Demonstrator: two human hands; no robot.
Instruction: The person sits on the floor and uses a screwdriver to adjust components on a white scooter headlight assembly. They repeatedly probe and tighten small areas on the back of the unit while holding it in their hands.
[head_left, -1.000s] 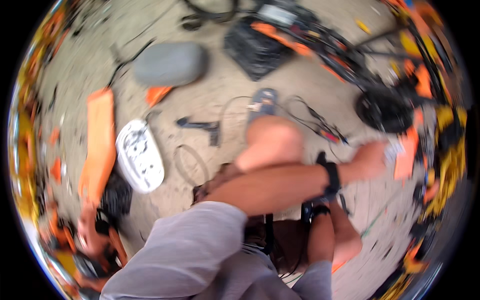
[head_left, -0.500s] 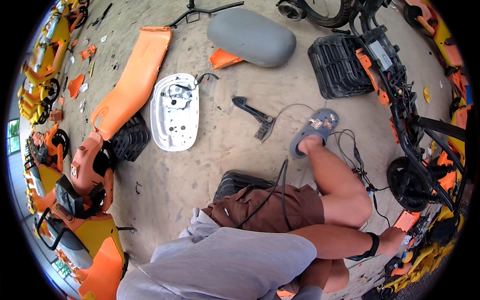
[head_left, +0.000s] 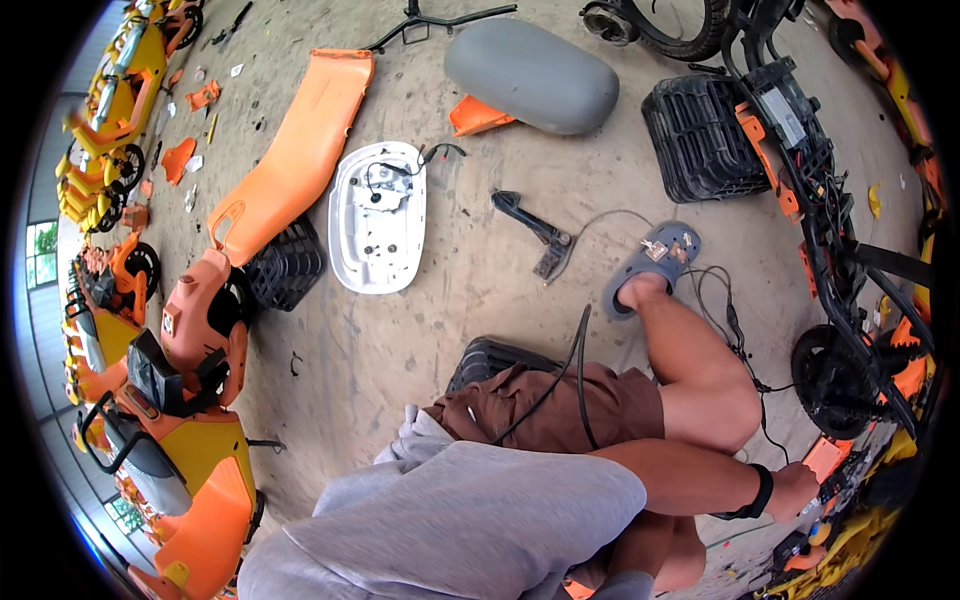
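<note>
My left hand (head_left: 793,492), with a black band on its wrist, reaches to the far right. Its fingers are closed and curl away from view, so what they hold, if anything, is hidden. An orange box-like part (head_left: 824,457) lies right by its knuckles, with a dark strip-shaped item (head_left: 832,486) beside it. A thin black cable (head_left: 765,420) runs down near the wrist. My right hand is out of sight behind my left arm and body.
A bare scooter frame (head_left: 822,215) stands at right by a black crate (head_left: 700,140). On the floor lie a grey seat (head_left: 532,78), white tray-like shell (head_left: 345,255), long orange panel (head_left: 290,150) and black bracket (head_left: 530,228). Orange-yellow scooters (head_left: 190,440) line the left.
The whole scene has shifted slightly rightward in the picture. My left hand stays beside the orange part, its fingers still closed.
</note>
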